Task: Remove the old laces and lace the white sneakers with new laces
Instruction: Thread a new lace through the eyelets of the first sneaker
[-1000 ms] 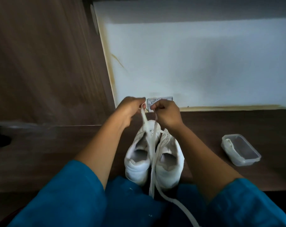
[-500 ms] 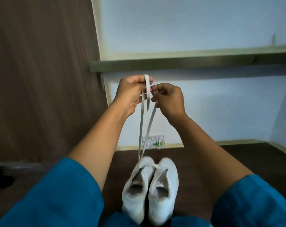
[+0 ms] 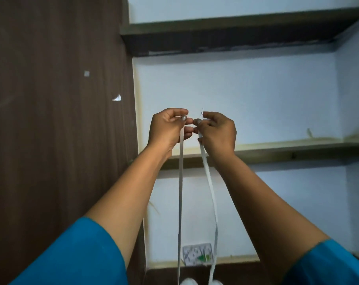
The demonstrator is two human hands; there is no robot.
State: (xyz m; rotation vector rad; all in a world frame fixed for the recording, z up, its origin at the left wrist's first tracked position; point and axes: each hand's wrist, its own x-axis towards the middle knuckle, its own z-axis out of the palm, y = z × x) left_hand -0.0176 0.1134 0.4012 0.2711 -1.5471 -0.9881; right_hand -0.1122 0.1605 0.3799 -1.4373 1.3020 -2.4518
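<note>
In the head view, you hold both hands up in front of the wall, close to each other, almost fingertip to fingertip. Your left hand [image 3: 170, 128] pinches one end of the white flat lace [image 3: 180, 192] between thumb and forefinger, with the other fingers curled under. Your right hand [image 3: 217, 134] pinches the second strand [image 3: 212, 192] in the same way, and a short tip of it stands up above the fingers. Both strands hang down nearly straight, a little apart, to the white sneakers [image 3: 188, 282], of which only the toes show at the bottom edge.

I think you lift the two ends side by side to compare their length, so that the lace sits evenly in the lowest eyelets. The eyelets are out of view, so I cannot say if this lace is the old one or the new one.

The sneakers seem to stand on a dark counter [image 3: 246, 272], of which only a narrow strip is visible. Behind it is a pale blue wall [image 3: 256, 95] with a socket plate [image 3: 197, 256] low between the strands. Two shelves cross the wall, an upper shelf [image 3: 226, 38] and a lower shelf [image 3: 287, 151] just behind your wrists. A dark wooden panel [image 3: 57, 120] fills the left side. Your blue sleeves [image 3: 71, 258] reach to about the elbows
</note>
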